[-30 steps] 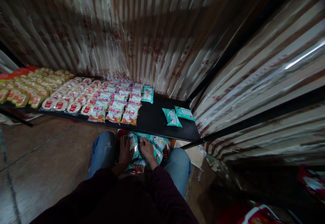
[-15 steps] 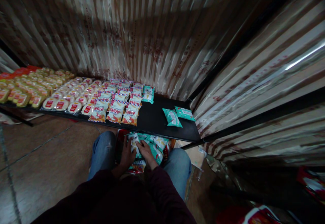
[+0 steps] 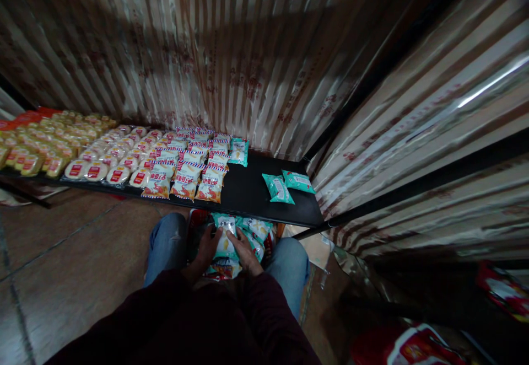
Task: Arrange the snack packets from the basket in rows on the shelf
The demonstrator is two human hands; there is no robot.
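Between my knees lies a pile of teal snack packets. My left hand and my right hand are both closed on one upright teal packet lifted from that pile, fingers on its two sides. Ahead is a low black shelf. On it lie two loose teal packets at the right, and one teal packet stands at the back beside the rows.
Rows of red-and-white shrimp snack bags, round cakes with red labels and yellow packets fill the shelf's left part. Striped plastic sheeting covers the walls. Red bags lie at the lower right on the floor.
Both hands drew a teal packet up out of the pile and turned it upright, its front now showing. The view shifted slightly.
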